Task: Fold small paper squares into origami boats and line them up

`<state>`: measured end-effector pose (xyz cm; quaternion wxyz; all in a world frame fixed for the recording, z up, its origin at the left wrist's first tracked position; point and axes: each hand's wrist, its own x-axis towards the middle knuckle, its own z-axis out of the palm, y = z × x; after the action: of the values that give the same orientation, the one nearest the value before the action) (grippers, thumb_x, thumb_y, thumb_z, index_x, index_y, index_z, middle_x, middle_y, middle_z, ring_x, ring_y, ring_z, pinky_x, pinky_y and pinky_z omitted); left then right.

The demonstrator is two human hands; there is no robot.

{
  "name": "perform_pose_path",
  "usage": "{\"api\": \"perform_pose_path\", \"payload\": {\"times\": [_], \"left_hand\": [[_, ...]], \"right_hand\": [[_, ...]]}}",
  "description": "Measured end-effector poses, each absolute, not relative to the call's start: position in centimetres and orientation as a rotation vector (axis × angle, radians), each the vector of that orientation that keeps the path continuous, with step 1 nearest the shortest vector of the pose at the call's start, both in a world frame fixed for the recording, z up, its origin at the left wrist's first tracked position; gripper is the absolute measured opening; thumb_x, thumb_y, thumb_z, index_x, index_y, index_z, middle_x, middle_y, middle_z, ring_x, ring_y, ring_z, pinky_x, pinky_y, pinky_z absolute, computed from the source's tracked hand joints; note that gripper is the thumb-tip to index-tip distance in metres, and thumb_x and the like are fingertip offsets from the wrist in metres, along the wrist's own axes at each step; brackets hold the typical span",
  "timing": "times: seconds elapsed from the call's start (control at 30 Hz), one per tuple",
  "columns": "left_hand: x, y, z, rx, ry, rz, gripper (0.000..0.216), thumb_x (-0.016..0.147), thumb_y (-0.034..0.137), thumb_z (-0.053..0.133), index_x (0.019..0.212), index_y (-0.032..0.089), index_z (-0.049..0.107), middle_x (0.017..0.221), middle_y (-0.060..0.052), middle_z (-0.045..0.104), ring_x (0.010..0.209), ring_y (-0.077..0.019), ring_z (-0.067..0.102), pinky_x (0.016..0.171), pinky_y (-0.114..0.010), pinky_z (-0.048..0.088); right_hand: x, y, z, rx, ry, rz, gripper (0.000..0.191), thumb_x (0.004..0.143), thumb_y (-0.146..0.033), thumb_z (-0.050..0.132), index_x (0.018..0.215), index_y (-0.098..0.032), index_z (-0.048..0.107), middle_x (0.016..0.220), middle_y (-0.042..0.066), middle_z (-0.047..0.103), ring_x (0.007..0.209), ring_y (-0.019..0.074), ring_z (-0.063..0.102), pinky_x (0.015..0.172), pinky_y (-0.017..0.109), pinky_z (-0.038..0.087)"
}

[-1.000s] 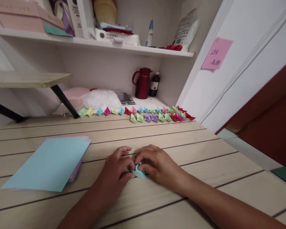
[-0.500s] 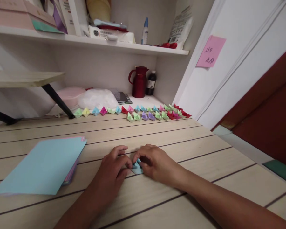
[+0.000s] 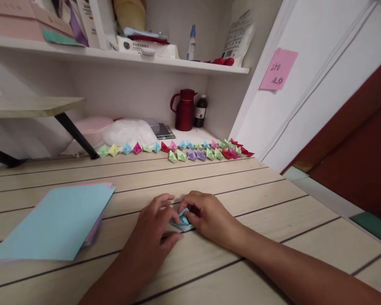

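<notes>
Small lt-blue folded paper piece point(image 3: 183, 221) flat on tabletop, mostly hidden.

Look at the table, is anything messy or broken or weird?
Nothing stands out. The left hand and right hand pinch a small blue folded paper on the wooden table. The stack of coloured paper lies neat, and the little paper boats sit in tidy rows at the back.

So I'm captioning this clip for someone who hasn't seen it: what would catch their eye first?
Probably the two rows of small paper boats in many colours, lined up along the far edge of the wooden table. Next, the left hand and right hand meeting over a small folded blue paper at the near middle, with a stack of paper sheets, blue on top, to the left.
</notes>
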<state>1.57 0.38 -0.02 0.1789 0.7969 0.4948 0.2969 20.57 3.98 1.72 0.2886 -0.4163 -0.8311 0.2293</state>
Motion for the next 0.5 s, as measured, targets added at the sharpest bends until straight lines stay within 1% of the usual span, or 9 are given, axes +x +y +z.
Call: {"api": "perform_pose_path", "payload": {"times": [0.13,0.3,0.4,0.5], "left_hand": [[1.7,0.5,0.2,2.262,1.444,0.896,0.021,0.07,0.009,0.067,0.083,0.025,0.059,0.12,-0.004,0.051,0.117,-0.0274,0.05,0.097,-0.049,0.042],[1.9,0.7,0.7,2.246,1.484,0.942,0.021,0.069,0.011,0.068,0.082,0.024,0.06,0.105,-0.002,0.051,0.101,-0.0226,0.055,0.09,-0.042,0.045],[2.2,0.5,1.0,2.246,1.516,0.844,0.014,0.074,0.016,0.066,0.082,0.024,0.059,0.094,-0.001,0.053,0.09,-0.0204,0.056,0.081,-0.036,0.045],[2.6,0.2,1.3,2.242,1.532,0.667,0.011,0.077,0.016,0.062,0.082,0.024,0.057,0.085,0.001,0.056,0.082,-0.0194,0.057,0.071,-0.031,0.043]], "right_hand": [[20.3,3.9,1.5,-1.101,-2.154,0.6,0.027,0.074,0.0,0.056,0.086,-0.022,0.067,0.081,-0.001,0.061,0.07,0.0111,0.054,0.062,0.021,0.038],[20.0,3.8,1.7,-1.072,-2.064,0.62,0.026,0.075,0.001,0.056,0.085,-0.021,0.066,0.083,-0.001,0.058,0.069,0.0098,0.053,0.062,0.02,0.04],[19.9,3.6,1.8,-1.074,-2.059,0.614,0.028,0.075,0.002,0.055,0.086,-0.021,0.066,0.085,-0.001,0.058,0.069,0.0097,0.054,0.062,0.021,0.041],[19.8,3.5,1.7,-1.074,-2.082,0.587,0.031,0.074,0.003,0.054,0.089,-0.022,0.065,0.091,0.0,0.059,0.068,0.01,0.054,0.061,0.022,0.041]]}}
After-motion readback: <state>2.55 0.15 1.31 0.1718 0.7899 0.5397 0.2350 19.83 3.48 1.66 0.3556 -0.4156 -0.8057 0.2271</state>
